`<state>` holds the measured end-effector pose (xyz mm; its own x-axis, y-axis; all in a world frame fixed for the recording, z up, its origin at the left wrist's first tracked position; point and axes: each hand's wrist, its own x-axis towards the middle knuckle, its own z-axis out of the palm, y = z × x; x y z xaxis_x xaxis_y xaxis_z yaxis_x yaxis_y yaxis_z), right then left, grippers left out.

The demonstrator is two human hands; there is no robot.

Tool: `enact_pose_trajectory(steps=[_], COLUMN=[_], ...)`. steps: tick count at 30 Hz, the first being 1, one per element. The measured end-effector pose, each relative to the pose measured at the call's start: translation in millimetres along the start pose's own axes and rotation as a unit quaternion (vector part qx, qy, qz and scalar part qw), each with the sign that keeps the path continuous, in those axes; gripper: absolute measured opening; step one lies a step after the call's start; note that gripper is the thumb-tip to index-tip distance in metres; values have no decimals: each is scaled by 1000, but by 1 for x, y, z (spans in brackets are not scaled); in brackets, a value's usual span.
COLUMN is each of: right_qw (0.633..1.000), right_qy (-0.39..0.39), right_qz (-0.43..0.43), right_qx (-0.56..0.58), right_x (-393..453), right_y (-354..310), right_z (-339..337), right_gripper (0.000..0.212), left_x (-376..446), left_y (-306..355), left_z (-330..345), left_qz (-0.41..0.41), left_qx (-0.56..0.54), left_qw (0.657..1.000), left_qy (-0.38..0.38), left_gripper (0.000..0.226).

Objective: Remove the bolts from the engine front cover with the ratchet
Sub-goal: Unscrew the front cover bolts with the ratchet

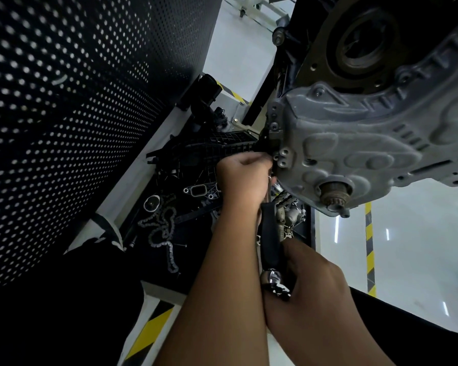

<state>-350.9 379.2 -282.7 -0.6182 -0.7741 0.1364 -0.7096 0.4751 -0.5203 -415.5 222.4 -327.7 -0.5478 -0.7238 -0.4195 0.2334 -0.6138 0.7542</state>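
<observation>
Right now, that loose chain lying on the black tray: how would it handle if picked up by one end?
The chain would probably go floppy: it lies in loose curves, so its links seem to pivot freely. It looks like metal, so likely heavy for its size. It may slip in the hands if oily, though the picture cannot settle that. It rests among other parts on the tray and could snag them.

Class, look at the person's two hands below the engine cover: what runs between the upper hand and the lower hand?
In the head view, the ratchet's black handle spans from the left hand to the right hand.
</observation>
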Motion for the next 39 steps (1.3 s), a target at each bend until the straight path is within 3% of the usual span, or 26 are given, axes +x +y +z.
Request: enact_pose_trajectory(steps=[6, 11, 19, 24, 30, 34, 39], right_qw=[1000, 999, 1000, 1000, 1000, 1000, 1000], right_qy=[1, 13, 8, 10, 3, 2, 22], right_qz=[8, -41, -20, 8, 15, 3, 0], right_qx=[4, -18, -8, -8, -10, -13, -13], right_x=[0, 2, 1, -3, -5, -2, -1], right_y=[0, -2, 0, 0, 2, 4, 2], right_z=[-3, -3, -4, 1, 5, 4, 5], right_gripper=[30, 43, 26, 23, 49, 53, 31], left_x=[1, 0, -2, -1, -1, -1, -3], left_y=[-3, -3, 5, 5, 1, 0, -1], left_z=[5, 4, 7, 3, -1, -1, 1], left_qz=[27, 47, 49, 32, 23, 33, 48], left_qx=[-24, -43, -102, -42, -23, -12, -35], left_qw=[999, 998, 993, 998, 999, 999, 998], left_qy=[11, 3, -38, -38, -32, -18, -13], left_gripper=[25, 23, 14, 8, 18, 19, 20])
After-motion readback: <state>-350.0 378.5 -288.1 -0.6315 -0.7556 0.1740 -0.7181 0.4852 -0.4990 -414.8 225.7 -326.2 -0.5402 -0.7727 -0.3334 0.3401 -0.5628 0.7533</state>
